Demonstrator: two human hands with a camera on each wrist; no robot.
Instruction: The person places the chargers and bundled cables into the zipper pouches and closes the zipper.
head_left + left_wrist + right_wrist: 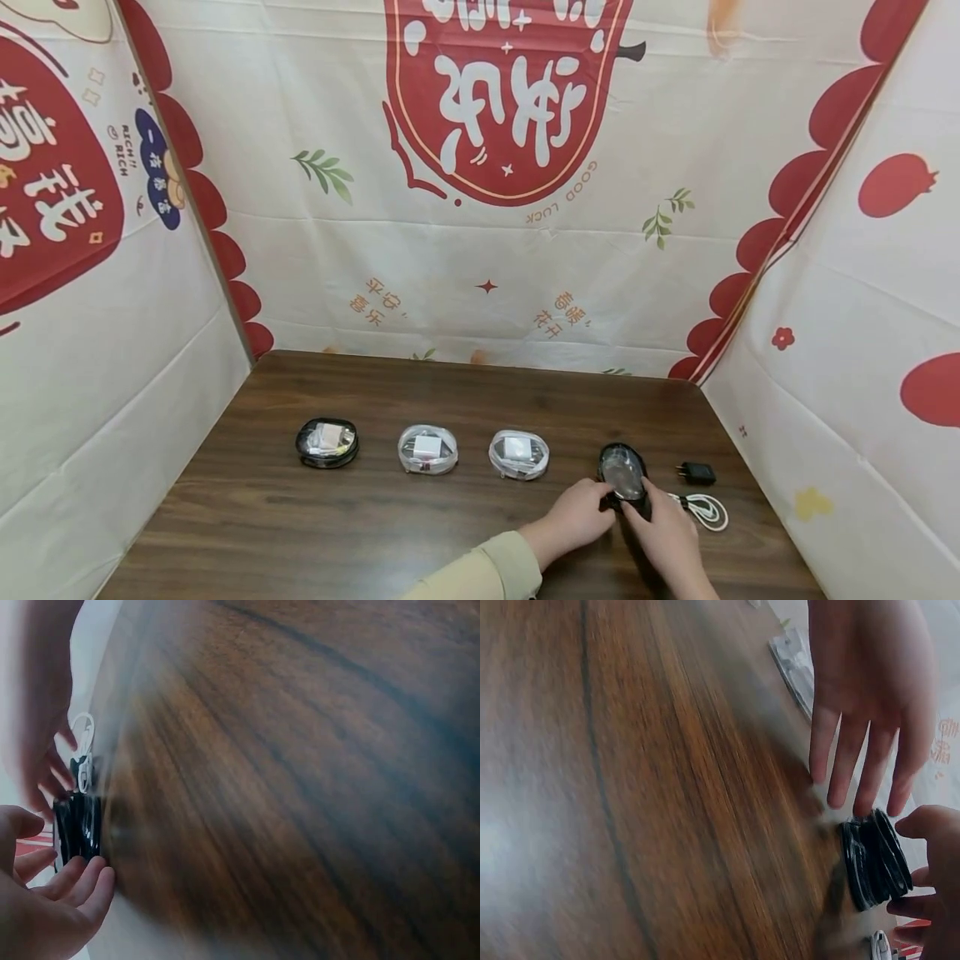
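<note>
Both hands are at a small black oval pouch with a clear top, toward the right of the table. The left hand grips its near left end, thumb on top and fingers along the side. On the right side the right hand holds it between thumb and fingers. From the side, in the right wrist view, the black pouch shows its folded wall between the two hands. A coiled white cable with a black tie lies just right of the right hand, and a black plug adapter lies behind the cable.
Left of the hands, three more pouches stand in a row: a black-edged one and two white-edged ones, the middle and the nearer, each with a white adapter inside. Printed cloth walls enclose the wooden table at the back and sides.
</note>
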